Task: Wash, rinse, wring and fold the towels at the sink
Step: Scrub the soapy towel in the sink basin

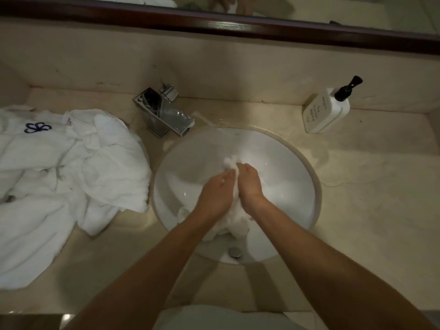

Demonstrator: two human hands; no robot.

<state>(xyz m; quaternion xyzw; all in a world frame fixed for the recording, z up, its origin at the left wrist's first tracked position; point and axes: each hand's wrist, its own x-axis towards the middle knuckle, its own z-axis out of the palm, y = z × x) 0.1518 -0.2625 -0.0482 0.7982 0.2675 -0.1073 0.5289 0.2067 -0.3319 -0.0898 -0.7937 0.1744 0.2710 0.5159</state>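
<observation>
Head cam is looking pretty much straight down into the sink (295, 163), a round white basin set into a beige stone counter (369, 186). I've got both hands down in the bowl, pressed close together with a small white towel (234, 219) bunched up between them. My left hand (217, 194) and right hand (251, 184) are both clamped onto it, palms facing each other, fingers curled into the cloth. A little tuft of the towel pokes out above my fingertips and the rest hangs in a wet-looking clump below my wrists, sagging toward the near side of the bowl. It's inside the basin, not on the counter.

The drain plug (235, 252) sits at the near edge of the bowl, just below the hanging end of the towel. I can't tell if there's standing water in there, the basin is just bright white with some glare.

The chrome faucet (164, 113) is a boxy square one at the back left of the sink, its spout pointing toward the bowl. On the counter to the left there's a big rumpled pile of white towels (71, 167), one with a dark blue embroidered logo, and its edge comes right up beside the sink rim. Back right, well apart from the sink, stands a white pump bottle (323, 113) with a black pump head. A dark wooden mirror frame (238, 25) runs along the top.
</observation>
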